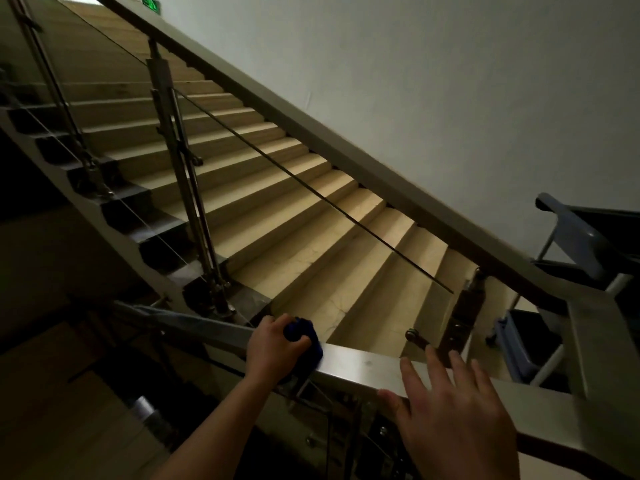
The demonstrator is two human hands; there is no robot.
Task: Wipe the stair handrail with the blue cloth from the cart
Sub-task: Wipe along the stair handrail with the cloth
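Observation:
A flat steel handrail (360, 363) runs across the lower part of the head view, then turns and climbs up the stairs to the upper left. My left hand (273, 344) is shut on a bunched blue cloth (306, 336) and presses it onto the top of the rail. My right hand (450, 410) lies further right with its fingers spread, palm over the rail's near edge and empty. The cart (588, 251) stands at the right edge, behind the rail, only partly visible.
Beige stair treads (311, 237) rise to the upper left behind glass panels and steel posts (180, 161). A white wall (450, 81) fills the upper right. A blue bin (516, 344) sits low on the cart. Darkness and a lower flight lie at the left.

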